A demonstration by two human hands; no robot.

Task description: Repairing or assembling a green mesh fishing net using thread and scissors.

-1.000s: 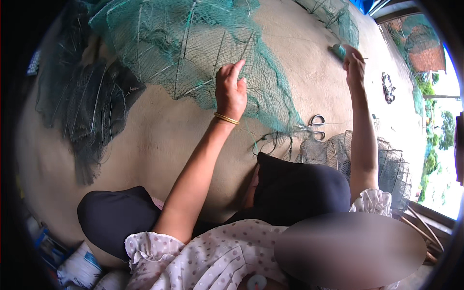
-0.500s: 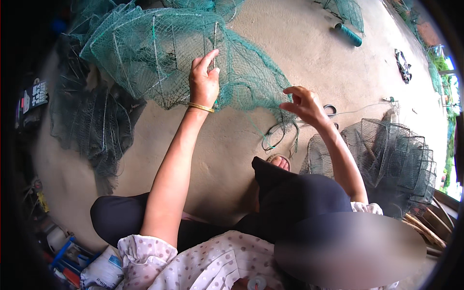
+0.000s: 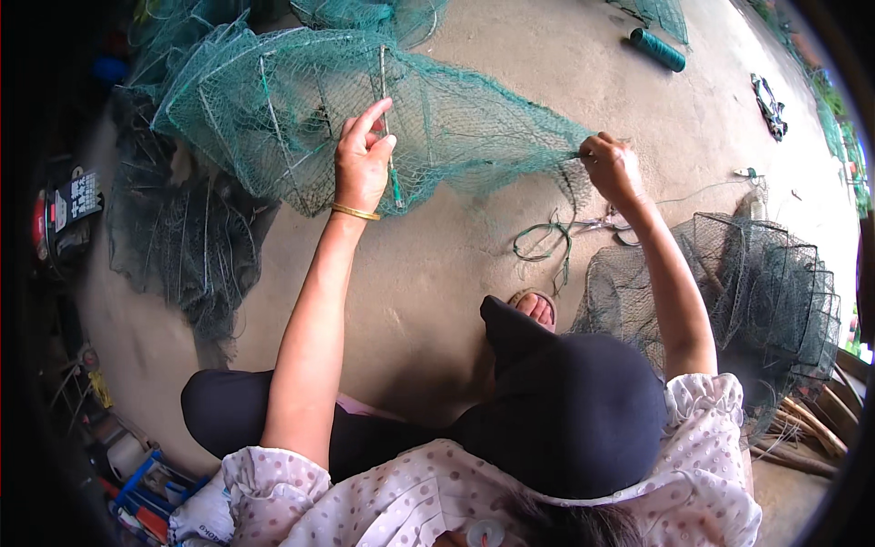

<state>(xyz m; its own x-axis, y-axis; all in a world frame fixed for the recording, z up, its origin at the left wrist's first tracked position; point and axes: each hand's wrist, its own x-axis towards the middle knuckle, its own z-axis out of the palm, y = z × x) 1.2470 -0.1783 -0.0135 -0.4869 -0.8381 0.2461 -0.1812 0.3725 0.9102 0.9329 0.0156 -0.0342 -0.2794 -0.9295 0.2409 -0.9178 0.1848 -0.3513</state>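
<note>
A green fishing net [image 3: 474,128] with pale frame rods is drawn out across the floor in front of me. My left hand [image 3: 363,169] holds its near part at one frame rod [image 3: 383,73], thumb and forefinger on either side of the rod. The net's tapered right end is gripped in my right hand [image 3: 613,170], fingers closed; a bunched strip of mesh hangs just below it. Under that hand, scissors [image 3: 609,221] lie on the floor near a loose loop of green cord [image 3: 544,242].
A dark folded net [image 3: 191,246] lies at left, and a framed cage net [image 3: 729,283] at right. A green twine spool [image 3: 657,50] sits far right. Sticks [image 3: 811,424] are at lower right, tools and a white sack [image 3: 202,512] at lower left. My sandaled foot [image 3: 536,308] is near the middle.
My right hand has moved right and up and closed on the net's end, stretching the mesh out. My left hand has shifted slightly left with the rod.
</note>
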